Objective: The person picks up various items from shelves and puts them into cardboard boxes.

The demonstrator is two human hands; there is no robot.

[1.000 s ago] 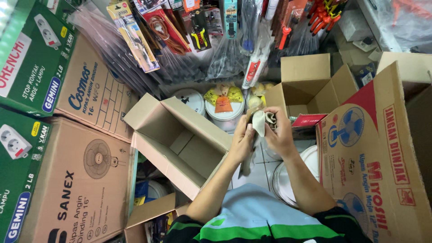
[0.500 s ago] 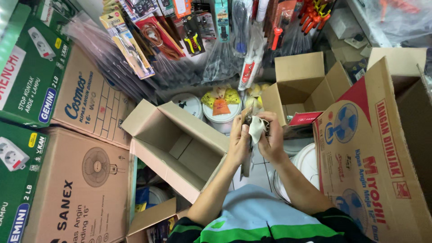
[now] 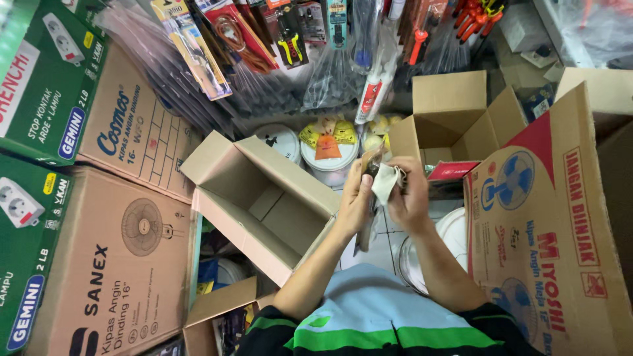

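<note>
Cramped storeroom, evenly lit. Open empty brown carton (image 3: 264, 198) at the middle; left of it, stacked fan boxes (image 3: 119, 257) and green boxes (image 3: 39, 79); above it, hanging packaged tools (image 3: 290, 33); right of it, pale tiled floor (image 3: 382, 237).

We look through one head-worn camera, facing steeply down past our own forearms (close beneath the lens) toward cardboard boxes (image 3: 264, 204) and hanging packaged tools (image 3: 290, 39) beyond.
</note>
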